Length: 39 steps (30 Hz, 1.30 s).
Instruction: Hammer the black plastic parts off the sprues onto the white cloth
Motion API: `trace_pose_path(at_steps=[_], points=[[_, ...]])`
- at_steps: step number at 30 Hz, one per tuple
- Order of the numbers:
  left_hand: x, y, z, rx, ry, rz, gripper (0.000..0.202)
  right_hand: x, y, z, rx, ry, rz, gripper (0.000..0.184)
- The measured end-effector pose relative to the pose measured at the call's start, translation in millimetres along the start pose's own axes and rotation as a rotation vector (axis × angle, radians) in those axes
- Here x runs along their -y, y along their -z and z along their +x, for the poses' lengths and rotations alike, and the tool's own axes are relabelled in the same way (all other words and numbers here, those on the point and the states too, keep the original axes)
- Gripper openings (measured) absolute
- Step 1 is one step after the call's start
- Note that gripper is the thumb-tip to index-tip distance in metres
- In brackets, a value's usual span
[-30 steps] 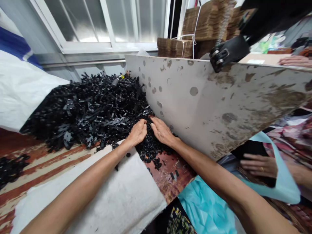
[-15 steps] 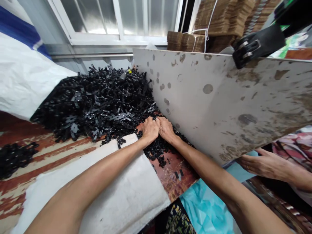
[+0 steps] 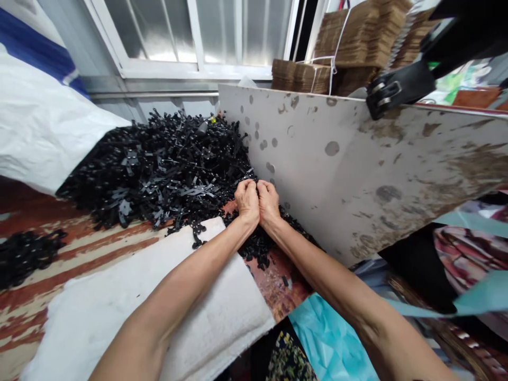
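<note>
head view: curled hands [image 3: 257,203] hide whatever they pinch.

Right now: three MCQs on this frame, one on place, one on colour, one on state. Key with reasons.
1. Where do the left hand and right hand meet?
A. at the pile's edge by the spotted board
B. on the white cloth
C. at the window

2. Colour of the plastic parts?
A. white
B. black
C. teal

3. State of the hands?
A. flat and apart
B. curled, pressed together
C. hanging off the table

Key: A, they sit beside the board; B, the whole heap is black; C is wrong, so B, knuckles touch with fingers curled in.
</note>
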<state>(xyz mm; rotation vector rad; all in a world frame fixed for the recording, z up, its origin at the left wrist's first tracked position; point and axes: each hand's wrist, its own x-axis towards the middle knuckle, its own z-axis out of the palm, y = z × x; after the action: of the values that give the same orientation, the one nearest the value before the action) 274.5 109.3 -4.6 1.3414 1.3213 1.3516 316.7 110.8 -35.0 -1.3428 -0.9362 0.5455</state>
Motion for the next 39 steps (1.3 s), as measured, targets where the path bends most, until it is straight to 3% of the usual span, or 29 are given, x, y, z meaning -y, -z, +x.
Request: trace_pose_path(at_steps=[3,7,11,14,18,24,27,30,34,37,39], points=[[-13.1,23.5,-7.1,-0.015,-0.024,-0.076,0.014,21.3,-11.0,-20.5,-0.026,-0.027,0.117,0.025],[-24.1,76.1,-22.8,-0.104,-0.070,-0.200,0.011,53.1,-37.4,-64.7,0.024,-0.025,0.241,0.019],[-20.7,132.0,-43.2,-0.234,-0.056,-0.240,0.012,72.7,-65.0,-112.9,0.124,-0.039,0.297,0.013],[-9.2,163.4,-57.6,-0.305,-0.025,-0.182,0.013,73.7,-79.7,-140.2,0.202,-0.052,0.278,0.011],[12.4,186.8,-68.3,-0.328,-0.020,-0.086,0.014,63.8,-90.8,-158.5,0.283,-0.016,0.202,0.008],[38.3,202.8,-70.8,-0.275,-0.051,-0.043,0.017,53.5,-89.5,-163.6,0.390,0.111,0.012,0.015],[42.7,210.2,-70.8,-0.242,-0.086,-0.021,0.017,57.6,-80.3,-159.9,0.472,0.226,-0.104,0.016],[41.2,217.4,-72.9,-0.207,-0.148,0.047,0.014,64.5,-56.4,-150.6,0.575,0.376,-0.222,0.021],[33.8,227.8,-78.0,-0.164,-0.155,0.158,0.016,60.6,2.7,-129.0,0.627,0.519,-0.417,0.036],[30.3,236.6,-79.0,-0.191,-0.151,0.216,0.019,42.8,47.7,-109.9,0.647,0.567,-0.603,0.045],[30.6,241.9,-78.5,-0.192,-0.163,0.256,0.019,29.9,66.8,-101.0,0.647,0.578,-0.725,0.050]])
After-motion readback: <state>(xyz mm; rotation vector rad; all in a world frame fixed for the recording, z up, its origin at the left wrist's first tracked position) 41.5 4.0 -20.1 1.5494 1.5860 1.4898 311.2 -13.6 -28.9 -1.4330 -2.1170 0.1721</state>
